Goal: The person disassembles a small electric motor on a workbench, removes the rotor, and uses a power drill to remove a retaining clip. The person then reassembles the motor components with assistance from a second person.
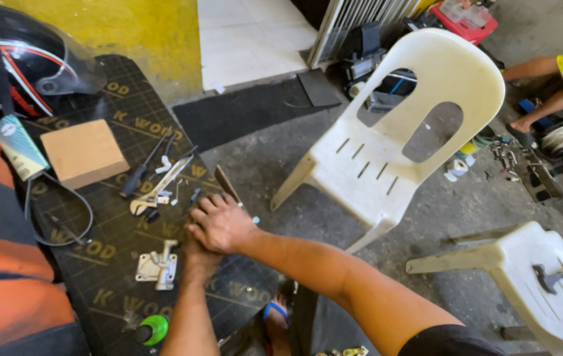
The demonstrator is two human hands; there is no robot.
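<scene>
Head view is showing the person's right hand [221,223] lying palm-down across the left hand [197,254], the two stacked near the edge of a dark board [107,217] serving as a work surface. The right hand's fingers are spreading flat and gripping nothing that can be seen; whether the left hand beneath is closing on anything I cannot tell, since the right is covering it. A small grey metal fitting [157,265] is lying on the board just beside the left wrist, untouched. Further up, an adjustable wrench [159,188] and a dark-handled screwdriver [142,170] are resting among small loose parts. A green-capped bottle [154,329] is standing near the left forearm, and a sweep of that arm could be knocking it over, in my judgement. The hands are also pressing close to the board's edge, so anything small under them could be slipping off to the concrete floor [255,158].
</scene>
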